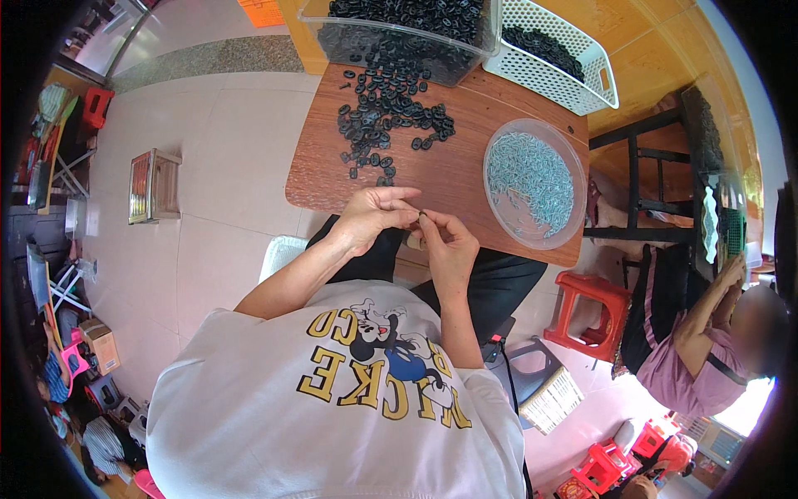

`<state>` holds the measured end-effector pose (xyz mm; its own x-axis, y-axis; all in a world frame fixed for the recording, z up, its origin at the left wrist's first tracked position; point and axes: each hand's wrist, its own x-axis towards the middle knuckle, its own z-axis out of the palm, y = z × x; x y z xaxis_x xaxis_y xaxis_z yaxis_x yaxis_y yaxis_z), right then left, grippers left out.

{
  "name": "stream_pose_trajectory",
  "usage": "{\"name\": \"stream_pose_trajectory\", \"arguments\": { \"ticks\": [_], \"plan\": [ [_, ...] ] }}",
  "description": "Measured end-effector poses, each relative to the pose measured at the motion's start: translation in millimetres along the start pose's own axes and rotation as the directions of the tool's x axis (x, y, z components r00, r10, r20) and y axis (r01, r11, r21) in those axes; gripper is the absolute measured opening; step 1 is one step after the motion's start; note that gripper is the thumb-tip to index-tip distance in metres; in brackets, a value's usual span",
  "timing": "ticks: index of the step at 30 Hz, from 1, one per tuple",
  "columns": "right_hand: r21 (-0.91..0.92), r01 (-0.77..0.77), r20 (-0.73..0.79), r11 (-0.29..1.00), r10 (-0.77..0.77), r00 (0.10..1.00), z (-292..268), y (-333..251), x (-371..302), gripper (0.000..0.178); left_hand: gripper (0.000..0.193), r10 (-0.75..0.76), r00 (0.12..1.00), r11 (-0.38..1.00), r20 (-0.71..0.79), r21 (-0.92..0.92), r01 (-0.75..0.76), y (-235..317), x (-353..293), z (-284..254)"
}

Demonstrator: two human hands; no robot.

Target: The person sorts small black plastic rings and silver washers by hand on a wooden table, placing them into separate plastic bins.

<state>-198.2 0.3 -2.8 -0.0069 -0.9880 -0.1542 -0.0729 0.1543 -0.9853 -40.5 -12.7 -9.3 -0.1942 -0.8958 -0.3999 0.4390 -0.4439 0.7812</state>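
Observation:
My left hand (376,214) and my right hand (449,245) meet at the near edge of a small brown wooden table (449,170). Between their fingertips they pinch one small black ring part (422,215). A loose heap of the same black ring parts (384,116) lies on the table just beyond my hands. To the right stands a round clear bowl (534,183) filled with small pale metal pieces.
A clear plastic bin (399,29) of black parts and a white perforated basket (553,50) stand at the table's far edge. A red stool (592,312) and a seated person in pink (698,341) are at the right. A small crate (151,185) sits on the tiled floor at the left.

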Motion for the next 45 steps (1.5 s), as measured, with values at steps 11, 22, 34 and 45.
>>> {"name": "stream_pose_trajectory", "arguments": {
  "ticks": [11,22,34,45],
  "plan": [
    [0.167,-0.008,-0.018,0.986,0.011,1.000,4,4,-5,0.012,0.042,0.017,0.999,1.000,-0.037,0.020,-0.016,4,-9,-5],
    [0.235,0.037,-0.037,0.971,-0.029,0.999,-2,-4,0,0.011,0.017,0.613,0.770,0.045,0.176,0.965,-0.257,44,28,-24],
    [0.342,-0.060,0.025,0.938,0.054,0.998,-5,-9,19,0.013,0.017,0.565,0.793,0.021,0.226,0.957,-0.288,47,37,-20],
    [0.301,0.008,0.018,0.953,-0.014,1.000,-4,-28,31,0.008,0.020,0.055,0.998,0.997,0.042,-0.066,-0.052,41,28,-1]
  ]
}}
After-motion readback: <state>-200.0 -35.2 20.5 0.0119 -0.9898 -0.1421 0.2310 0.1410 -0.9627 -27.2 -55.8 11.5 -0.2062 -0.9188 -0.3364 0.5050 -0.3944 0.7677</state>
